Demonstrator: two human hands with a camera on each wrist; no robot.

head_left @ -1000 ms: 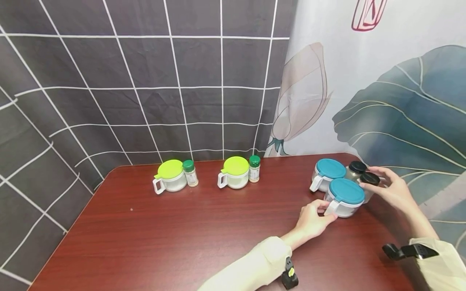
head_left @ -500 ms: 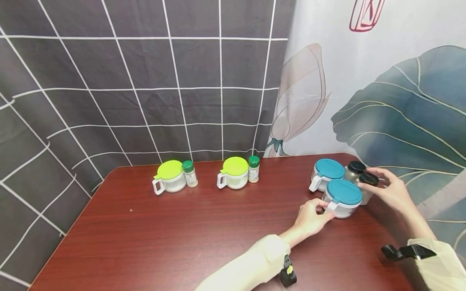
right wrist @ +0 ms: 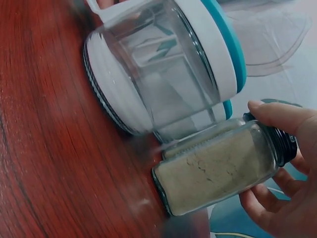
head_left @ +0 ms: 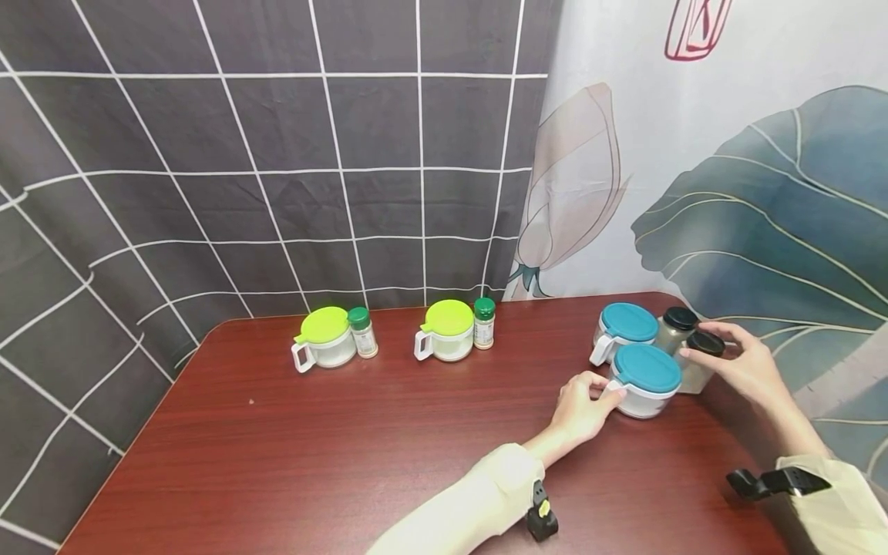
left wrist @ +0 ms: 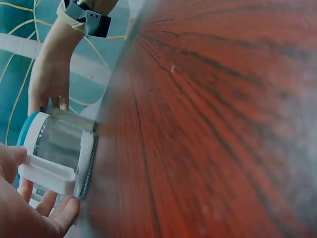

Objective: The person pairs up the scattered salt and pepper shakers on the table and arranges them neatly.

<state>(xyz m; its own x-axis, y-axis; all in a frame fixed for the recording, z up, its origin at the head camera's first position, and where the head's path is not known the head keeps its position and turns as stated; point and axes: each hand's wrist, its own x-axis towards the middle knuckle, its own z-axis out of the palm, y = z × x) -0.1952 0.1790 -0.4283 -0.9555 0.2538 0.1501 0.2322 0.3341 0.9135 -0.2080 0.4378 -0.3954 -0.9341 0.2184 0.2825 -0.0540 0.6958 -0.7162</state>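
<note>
On the table's right side, my left hand (head_left: 579,408) pinches the white handle (left wrist: 47,173) of the front seasoning pot (head_left: 647,370), a clear round pot with a blue lid. My right hand (head_left: 752,370) holds the front spice jar (right wrist: 218,168) by its black cap, thumb on one side and fingers on the other. That square glass jar is filled with greyish-tan powder and stands upright. Behind them are a second blue-lidded pot (head_left: 627,322) and a second black-capped jar (head_left: 671,331), both partly hidden by the front pair.
Along the table's back edge stand two lime-lidded pots, one at left (head_left: 324,327) and one nearer the middle (head_left: 449,320). Each has a green-capped shaker, left (head_left: 363,333) and middle (head_left: 484,324), beside it. A curtain (head_left: 590,177) hangs directly behind the reddish-brown table (head_left: 312,462).
My left hand has drawn the front blue-lidded pot a little to the left, away from the front spice jar. My right hand stays at the jar's cap.
</note>
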